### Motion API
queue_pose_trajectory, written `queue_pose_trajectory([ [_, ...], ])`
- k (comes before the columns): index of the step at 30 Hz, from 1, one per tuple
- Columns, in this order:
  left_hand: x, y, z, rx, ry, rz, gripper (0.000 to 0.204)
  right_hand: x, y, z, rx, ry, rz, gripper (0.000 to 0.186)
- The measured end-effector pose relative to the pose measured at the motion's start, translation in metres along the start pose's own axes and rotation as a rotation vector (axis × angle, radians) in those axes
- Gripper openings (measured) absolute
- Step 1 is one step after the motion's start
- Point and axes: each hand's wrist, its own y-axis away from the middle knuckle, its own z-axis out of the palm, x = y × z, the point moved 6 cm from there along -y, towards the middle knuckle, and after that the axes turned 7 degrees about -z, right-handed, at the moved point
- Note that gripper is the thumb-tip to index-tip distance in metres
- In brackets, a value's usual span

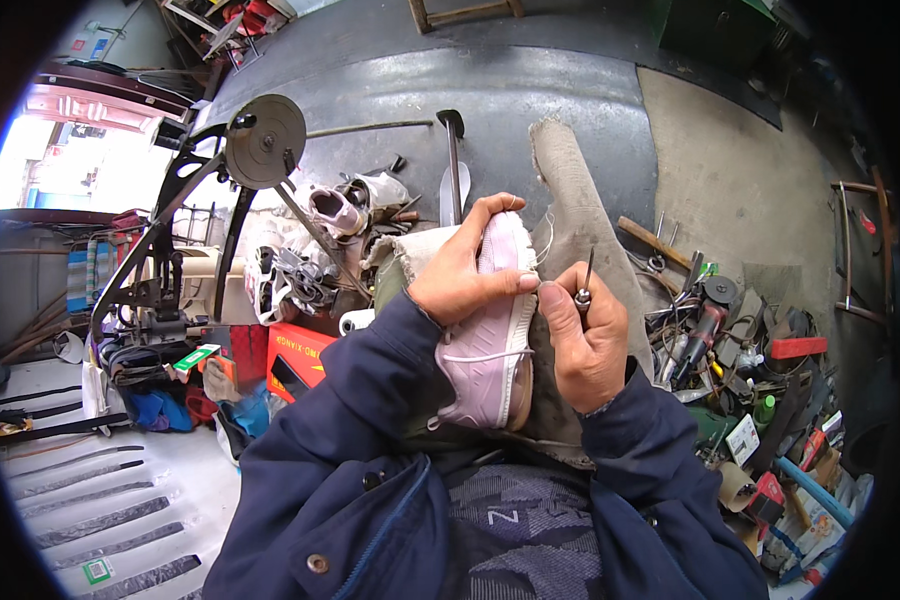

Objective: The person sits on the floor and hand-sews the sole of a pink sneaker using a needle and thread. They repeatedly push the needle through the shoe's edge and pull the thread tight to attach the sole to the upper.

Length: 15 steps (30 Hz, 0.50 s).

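Left grip [466, 272] clasps a pale pink sneaker [475, 385] near its toe, sole edge turned rightward; the right grip [588, 345] holds an awl-like tool [583, 297] (slim shaft pointing away from the person) just beside it, above grey cloth [582, 215].

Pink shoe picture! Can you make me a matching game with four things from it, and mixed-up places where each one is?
Things:
1. Pink shoe
2. Spiked tool
3. Round dark wheel
4. Red box

Places:
A. In the right hand
B. Beside the left sleeve, on its left side
C. Gripped by the left hand
D. At the upper left of the picture

Right pairs: 1-C, 2-A, 3-D, 4-B
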Motion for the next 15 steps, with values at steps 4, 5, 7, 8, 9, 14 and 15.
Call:
queue_pose_trajectory([
  [4, -0.003, 0.002, 0.004, -0.041, 0.036, -0.098, 0.089, 0.006, 0.014, -0.003, 0.026, -0.081, 0.056, 0.022],
  [5, -0.003, 0.002, 0.005, -0.054, 0.036, -0.114, 0.089, 0.008, 0.018, -0.004, 0.037, -0.108, 0.081, 0.022],
  [7, -0.001, 0.003, 0.005, -0.035, 0.006, -0.075, 0.092, 0.009, 0.025, -0.003, 0.047, -0.112, 0.069, 0.023],
  [8, 0.001, 0.003, 0.006, -0.030, -0.004, -0.029, 0.093, 0.009, 0.029, -0.004, 0.055, -0.112, 0.063, 0.023],
  [9, -0.001, 0.003, 0.005, -0.023, -0.016, -0.060, 0.094, 0.010, 0.030, -0.003, 0.061, -0.108, 0.064, 0.023],
  [14, 0.004, 0.002, 0.000, -0.008, -0.115, 0.009, 0.098, 0.012, 0.027, 0.003, 0.010, -0.046, 0.057, 0.024],
  [15, 0.004, 0.005, -0.001, 0.002, -0.113, 0.009, 0.099, 0.011, 0.026, 0.005, 0.001, -0.050, 0.048, 0.024],
])
